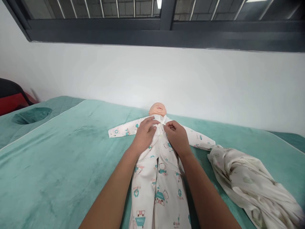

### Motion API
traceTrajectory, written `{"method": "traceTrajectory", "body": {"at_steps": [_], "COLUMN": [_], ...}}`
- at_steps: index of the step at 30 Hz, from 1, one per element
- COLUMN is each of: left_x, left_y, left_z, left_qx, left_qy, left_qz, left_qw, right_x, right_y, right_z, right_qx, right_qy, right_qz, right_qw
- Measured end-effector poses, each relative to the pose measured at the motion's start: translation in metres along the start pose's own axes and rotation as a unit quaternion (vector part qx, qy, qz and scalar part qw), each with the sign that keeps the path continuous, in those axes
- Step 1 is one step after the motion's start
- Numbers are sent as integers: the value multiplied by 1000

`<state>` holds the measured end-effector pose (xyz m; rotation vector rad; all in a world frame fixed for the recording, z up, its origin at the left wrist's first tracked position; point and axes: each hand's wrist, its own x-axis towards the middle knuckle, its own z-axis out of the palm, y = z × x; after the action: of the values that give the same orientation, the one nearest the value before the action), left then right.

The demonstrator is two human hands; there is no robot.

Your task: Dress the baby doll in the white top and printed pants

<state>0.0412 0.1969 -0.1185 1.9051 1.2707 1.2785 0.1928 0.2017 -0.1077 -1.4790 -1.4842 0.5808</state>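
A baby doll (pixel 157 109) lies on its back in a white baby shirt (pixel 157 144) printed with small teal and pink figures, its sleeves stretched out to both sides. Matching trousers (pixel 164 187) cover the legs. My left hand (pixel 145 133) rests on the chest, its fingers stretched toward the front closure and slightly apart from the thumb. Opposite it, my right hand (pixel 176 135) has its fingers curled into a pinch at a thin white tie (pixel 160 125) below the neck. The fingertips partly hide that tie.
A crumpled white printed cloth (pixel 252 181) lies at the right, against the sleeve's end. Teal fabric (pixel 71 159) covers the bed, with a round hole (pixel 32 115) at far left. Beyond are a red and black object (pixel 13 97), a white wall (pixel 152 73) and a dark window frame (pixel 119 33).
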Motion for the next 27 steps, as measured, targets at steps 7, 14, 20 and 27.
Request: {"method": "traceTrajectory", "body": {"at_steps": [7,14,20,27], "left_x": [-10,-11,-10,-11], "left_y": [10,13,13,13], "left_z": [-22,-20,-19,-20], "left_qx": [-49,-30,-14,-15], "left_qy": [-112,-109,-103,-109], "left_qz": [-31,-54,-43,-35], "left_qw": [992,992,994,993], "right_x": [-17,-41,-33,-18], "right_y": [-28,-49,-40,-22], "right_z": [-37,-29,-29,-46], "right_qx": [-115,-270,-231,-68], "right_qy": [-94,-193,-215,-320], "right_qz": [3,-41,-72,-73], "right_qw": [989,942,946,942]}}
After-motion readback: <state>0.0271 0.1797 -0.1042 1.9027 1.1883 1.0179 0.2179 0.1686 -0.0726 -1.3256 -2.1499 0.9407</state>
